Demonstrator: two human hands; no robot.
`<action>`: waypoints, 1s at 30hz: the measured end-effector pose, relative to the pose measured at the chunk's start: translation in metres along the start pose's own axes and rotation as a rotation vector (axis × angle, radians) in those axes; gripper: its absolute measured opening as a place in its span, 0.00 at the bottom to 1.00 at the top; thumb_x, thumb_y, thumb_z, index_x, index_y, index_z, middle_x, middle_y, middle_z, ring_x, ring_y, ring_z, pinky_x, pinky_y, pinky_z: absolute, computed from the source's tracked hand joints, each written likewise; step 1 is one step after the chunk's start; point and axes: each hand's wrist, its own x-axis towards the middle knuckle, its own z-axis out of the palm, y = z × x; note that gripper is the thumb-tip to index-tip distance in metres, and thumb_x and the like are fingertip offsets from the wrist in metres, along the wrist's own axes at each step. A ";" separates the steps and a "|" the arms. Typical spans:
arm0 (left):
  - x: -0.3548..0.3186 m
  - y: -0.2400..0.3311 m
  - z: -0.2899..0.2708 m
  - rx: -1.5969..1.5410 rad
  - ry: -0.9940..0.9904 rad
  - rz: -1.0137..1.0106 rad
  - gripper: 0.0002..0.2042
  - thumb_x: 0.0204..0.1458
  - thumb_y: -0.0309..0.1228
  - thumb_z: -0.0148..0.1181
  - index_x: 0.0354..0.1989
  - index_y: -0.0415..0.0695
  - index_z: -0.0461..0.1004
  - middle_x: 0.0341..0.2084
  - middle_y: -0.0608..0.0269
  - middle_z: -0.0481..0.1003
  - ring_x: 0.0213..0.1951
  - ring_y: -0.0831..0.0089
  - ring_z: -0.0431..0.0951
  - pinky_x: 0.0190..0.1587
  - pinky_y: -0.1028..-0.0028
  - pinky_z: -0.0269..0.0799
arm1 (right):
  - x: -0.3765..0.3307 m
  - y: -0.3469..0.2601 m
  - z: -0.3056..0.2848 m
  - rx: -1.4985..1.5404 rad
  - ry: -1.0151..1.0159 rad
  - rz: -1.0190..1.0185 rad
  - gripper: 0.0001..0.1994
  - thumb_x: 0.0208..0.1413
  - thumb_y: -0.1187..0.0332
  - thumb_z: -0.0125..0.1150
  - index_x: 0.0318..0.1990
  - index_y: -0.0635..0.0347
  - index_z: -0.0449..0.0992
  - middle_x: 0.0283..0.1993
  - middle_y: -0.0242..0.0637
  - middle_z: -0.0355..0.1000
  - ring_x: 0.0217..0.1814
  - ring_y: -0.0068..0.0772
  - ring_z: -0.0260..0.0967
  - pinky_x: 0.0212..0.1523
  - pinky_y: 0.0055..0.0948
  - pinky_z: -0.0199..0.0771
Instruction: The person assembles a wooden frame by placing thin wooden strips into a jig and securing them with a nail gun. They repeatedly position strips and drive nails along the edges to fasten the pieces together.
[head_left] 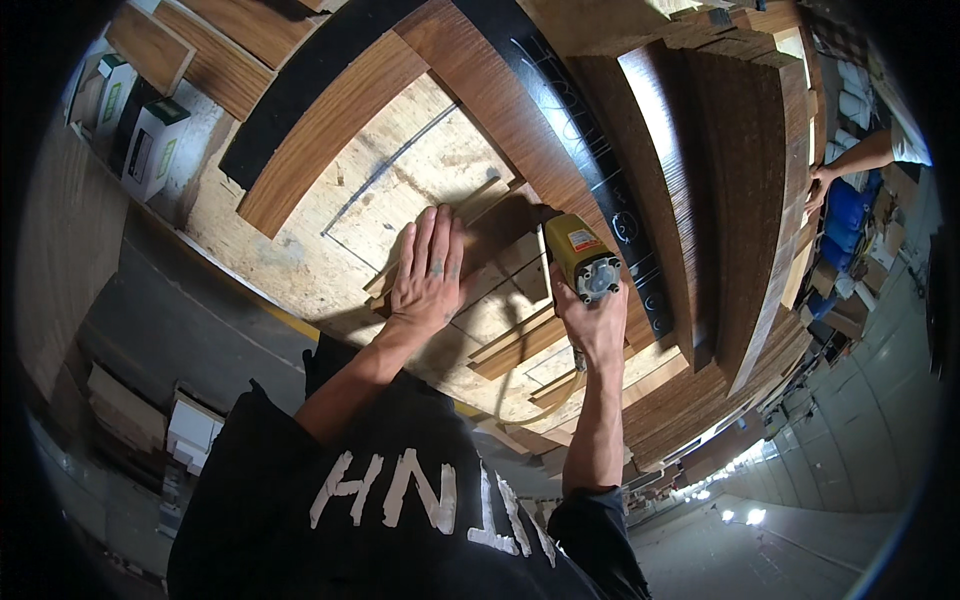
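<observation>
My left hand [428,270] lies flat, fingers stretched out, on a short dark brown wood board [497,238]. My right hand [597,328] is wrapped round a yellow air nail gun [570,240], its nose down at the right end of that board. From the gun's handle a thin yellowish hose [580,385] curves away over the table. Beyond the gun, a long brown plank [480,85] meets another brown plank [330,130] at a corner. Black strips run along their outer sides; the right-hand black strip [560,105] carries chalk marks. The exact contact at the gun's tip is hidden.
Beneath lies a pale plywood tabletop [390,160] with dark drawn lines. Tall stacks of brown planks [735,170] stand at the right. Small boxes [157,145] and loose boards [215,55] sit at the far left. Another person's hand [818,188] touches the stack's far side.
</observation>
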 end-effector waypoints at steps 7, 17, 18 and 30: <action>-0.002 -0.001 0.003 0.100 -0.072 0.008 0.42 0.60 0.53 0.57 0.71 0.30 0.54 0.73 0.41 0.53 0.75 0.47 0.50 0.76 0.50 0.40 | -0.001 -0.013 -0.002 0.028 0.010 -0.042 0.18 0.55 0.62 0.69 0.45 0.70 0.82 0.39 0.52 0.83 0.40 0.41 0.83 0.44 0.35 0.82; -0.008 -0.004 0.009 0.091 -0.069 0.007 0.43 0.62 0.54 0.52 0.73 0.30 0.50 0.74 0.40 0.49 0.76 0.48 0.46 0.77 0.51 0.34 | 0.012 -0.028 -0.004 0.047 0.003 -0.145 0.17 0.54 0.64 0.68 0.45 0.70 0.82 0.41 0.50 0.82 0.42 0.42 0.82 0.45 0.37 0.81; -0.007 -0.004 0.009 0.093 -0.056 0.013 0.42 0.62 0.54 0.52 0.73 0.30 0.50 0.74 0.40 0.49 0.76 0.48 0.46 0.77 0.51 0.34 | 0.012 -0.030 -0.004 0.069 0.002 -0.126 0.17 0.54 0.64 0.68 0.45 0.70 0.82 0.41 0.50 0.82 0.42 0.42 0.82 0.45 0.37 0.81; 0.002 -0.001 0.002 -0.021 0.075 0.017 0.43 0.58 0.52 0.59 0.70 0.27 0.54 0.70 0.36 0.56 0.73 0.45 0.53 0.73 0.48 0.50 | -0.039 -0.018 0.046 0.124 0.124 -0.078 0.26 0.45 0.70 0.69 0.55 0.70 0.76 0.37 0.58 0.81 0.38 0.54 0.82 0.43 0.43 0.82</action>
